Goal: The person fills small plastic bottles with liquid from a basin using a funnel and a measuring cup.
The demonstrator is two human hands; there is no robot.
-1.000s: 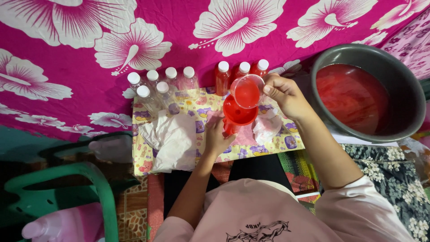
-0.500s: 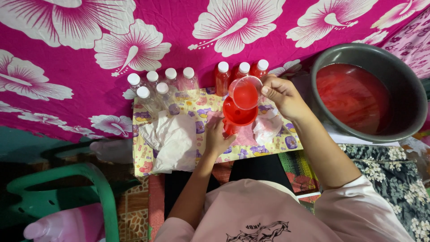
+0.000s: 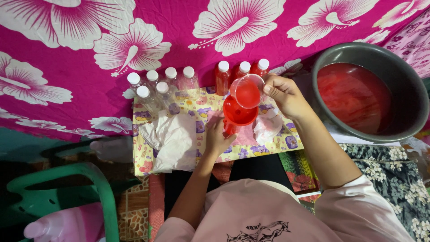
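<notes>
Right hand (image 3: pixel 286 96) tips a cup (image 3: pixel 247 92) over a red funnel (image 3: pixel 239 112), left hand (image 3: pixel 219 136) probably steadying.

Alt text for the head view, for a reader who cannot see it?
A right hand tilts a clear cup of red liquid over a red funnel, which the left hand steadies. Capped bottles stand behind; a grey basin of red liquid sits right.

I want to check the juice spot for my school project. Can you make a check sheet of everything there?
Surface: patterned mat on a pink flowered cloth.
Job's things: small cup of red liquid tipped over a red funnel; three filled bottles; six clear bottles; grey basin of red liquid.
Clutter: crumpled white cloths.
Grippers: right hand holds the cup; left hand is at the funnel.
Cables: nothing seen.
Surroundings: green chair, floral fabric.
</notes>
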